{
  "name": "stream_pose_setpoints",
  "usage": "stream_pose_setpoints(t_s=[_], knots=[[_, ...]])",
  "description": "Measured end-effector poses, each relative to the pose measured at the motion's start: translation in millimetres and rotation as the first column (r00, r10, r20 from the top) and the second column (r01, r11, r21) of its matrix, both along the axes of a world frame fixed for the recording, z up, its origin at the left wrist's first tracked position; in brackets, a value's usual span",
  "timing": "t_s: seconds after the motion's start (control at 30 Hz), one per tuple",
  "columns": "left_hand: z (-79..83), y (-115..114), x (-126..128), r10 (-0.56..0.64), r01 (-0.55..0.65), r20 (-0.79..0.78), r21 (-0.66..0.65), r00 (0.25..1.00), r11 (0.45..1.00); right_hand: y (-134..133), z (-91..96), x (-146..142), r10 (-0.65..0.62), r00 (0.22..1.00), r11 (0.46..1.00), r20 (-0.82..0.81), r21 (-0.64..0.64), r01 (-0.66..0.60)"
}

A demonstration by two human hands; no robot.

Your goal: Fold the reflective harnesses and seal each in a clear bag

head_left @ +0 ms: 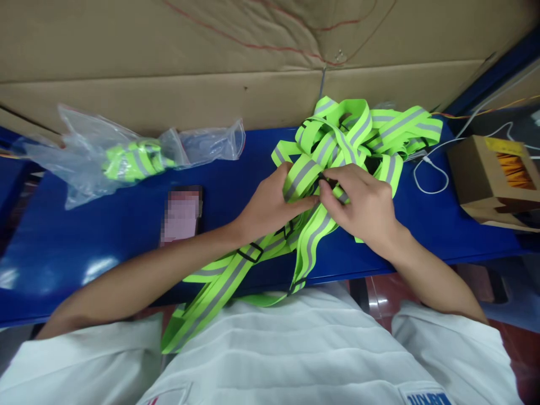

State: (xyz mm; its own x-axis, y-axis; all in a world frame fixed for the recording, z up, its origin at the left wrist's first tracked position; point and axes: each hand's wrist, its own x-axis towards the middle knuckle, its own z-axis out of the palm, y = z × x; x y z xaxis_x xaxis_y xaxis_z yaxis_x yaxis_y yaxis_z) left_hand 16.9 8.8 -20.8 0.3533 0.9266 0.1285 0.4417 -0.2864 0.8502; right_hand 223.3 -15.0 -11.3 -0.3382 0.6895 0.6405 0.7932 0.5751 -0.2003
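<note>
A tangled heap of neon yellow-green reflective straps (350,132) with grey stripes lies on the blue table. My left hand (274,194) is closed on one strap, which passes between thumb and fingers. Close beside it, my right hand (358,205) pinches at the same strap near a small black piece, mostly hidden by the fingers. From under my hands more strap (223,287) hangs over the table's front edge toward my lap. A black slide buckle (250,252) sits on this hanging length.
Clear plastic bags (84,152) lie at the back left, one holding a folded green strap (137,160). A phone (182,216) rests left of my left hand. To the right are a white cable (434,163) and an open cardboard box (493,180). Cardboard (169,50) stands behind the table (122,225).
</note>
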Motion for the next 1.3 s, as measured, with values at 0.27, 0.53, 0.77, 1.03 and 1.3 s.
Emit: stream_pose_setpoints(t_s=[0.27, 0.53, 0.77, 1.03, 1.3], knots=[[13.7, 4.4, -1.6, 0.027, -0.027, -0.017, 0.001, 0.999, 1.000, 0.9, 6.9, 3.1, -0.023, 0.998, 0.993, 0.057, -0.111, 0.029], [26.6, -2.0, -3.2, -0.197, 0.202, 0.047, -0.142, 0.979, 0.969, 7.7, 5.3, 10.1, 0.146, 0.984, 0.916, -0.104, -0.362, -0.174], [21.5, -1.1, -6.8, -0.169, 0.330, 0.379, -0.416, 0.910, 0.848, 10.1, 12.3, 11.6, 0.315, 0.922, 0.899, -0.226, -0.240, -0.366], [20.3, -7.4, -4.5, -0.106, 0.166, 0.317, -0.170, 0.942, 0.971, 16.5, 2.6, 13.9, 0.300, 0.942, 0.921, -0.151, -0.212, -0.327], [18.7, -25.7, 0.6, 0.023, 0.186, -0.323, 0.600, 0.946, 0.778, 11.6, -3.7, 8.8, 0.174, 0.984, 0.952, -0.044, -0.248, -0.180]])
